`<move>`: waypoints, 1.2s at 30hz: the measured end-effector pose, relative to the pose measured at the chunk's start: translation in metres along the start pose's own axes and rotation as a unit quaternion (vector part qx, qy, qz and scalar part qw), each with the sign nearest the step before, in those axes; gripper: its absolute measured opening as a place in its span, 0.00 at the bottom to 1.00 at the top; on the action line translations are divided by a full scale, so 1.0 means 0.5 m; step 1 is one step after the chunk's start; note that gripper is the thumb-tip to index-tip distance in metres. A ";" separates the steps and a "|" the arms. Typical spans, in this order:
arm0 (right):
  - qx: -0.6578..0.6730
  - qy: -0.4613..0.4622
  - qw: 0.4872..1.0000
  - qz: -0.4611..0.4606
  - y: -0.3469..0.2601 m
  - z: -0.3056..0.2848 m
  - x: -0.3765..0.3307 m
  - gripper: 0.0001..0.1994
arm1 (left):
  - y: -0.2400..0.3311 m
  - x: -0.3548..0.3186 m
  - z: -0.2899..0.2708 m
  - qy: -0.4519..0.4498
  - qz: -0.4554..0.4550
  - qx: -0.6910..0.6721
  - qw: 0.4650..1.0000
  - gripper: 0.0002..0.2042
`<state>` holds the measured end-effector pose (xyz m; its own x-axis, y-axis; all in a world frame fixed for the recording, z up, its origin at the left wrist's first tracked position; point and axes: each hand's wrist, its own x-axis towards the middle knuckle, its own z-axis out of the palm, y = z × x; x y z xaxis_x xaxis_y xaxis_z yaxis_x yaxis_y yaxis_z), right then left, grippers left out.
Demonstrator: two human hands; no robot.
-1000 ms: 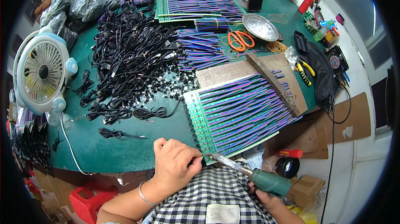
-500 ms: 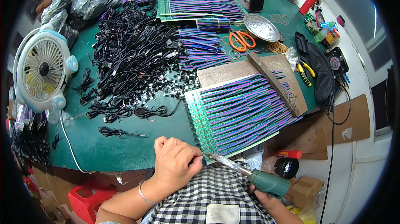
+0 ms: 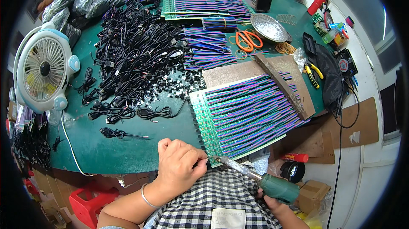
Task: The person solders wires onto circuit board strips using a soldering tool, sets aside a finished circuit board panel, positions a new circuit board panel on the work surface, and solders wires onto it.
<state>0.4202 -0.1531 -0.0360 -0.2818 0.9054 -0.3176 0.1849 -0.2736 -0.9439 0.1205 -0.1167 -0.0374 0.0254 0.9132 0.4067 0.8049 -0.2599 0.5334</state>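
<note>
My right hand (image 3: 272, 199) grips the green handle of a soldering iron (image 3: 255, 177), whose metal tip reaches the near corner of a green circuit board panel (image 3: 204, 120). Rows of purple and blue ribbon wires (image 3: 251, 109) lie across that panel. My left hand (image 3: 179, 165) rests at the table's near edge with its fingers pinched together right at the iron's tip; what it pinches is too small to make out. A silver bracelet is on the left wrist. A brown wooden bar (image 3: 279, 84) lies over the wires' far ends.
A large heap of black cables (image 3: 132, 54) covers the green table (image 3: 98, 143). A white desk fan (image 3: 42, 69) stands at the left. Further back lie orange scissors (image 3: 247, 39), a metal dish (image 3: 268, 26) and more wired boards (image 3: 204, 3). Yellow pliers (image 3: 312, 75) lie right.
Both hands and the iron stay at the board's near corner; only the view has shifted slightly.
</note>
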 end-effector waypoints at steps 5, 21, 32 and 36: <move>-0.069 -0.023 0.996 -0.055 0.006 -0.014 0.001 0.14 | -0.003 0.001 0.000 -0.003 0.001 0.000 1.000 0.08; 0.057 0.047 0.991 -0.110 0.049 -0.003 0.009 0.26 | -0.001 -0.009 -0.035 -0.046 -0.019 -0.058 0.997 0.06; 0.014 0.056 0.992 -0.112 0.054 -0.011 -0.004 0.25 | -0.195 0.161 -0.142 -0.057 0.115 0.189 0.974 0.06; -0.004 0.019 0.999 -0.049 0.012 -0.002 -0.001 0.20 | -0.213 0.179 -0.148 -0.152 0.147 0.213 0.954 0.06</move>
<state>0.4224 -0.1548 -0.0412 -0.2624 0.9396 -0.2196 0.1651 -0.1805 -0.9696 -0.0069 -0.0306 -0.0032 0.4061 0.8859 0.2241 0.9026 -0.4272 0.0533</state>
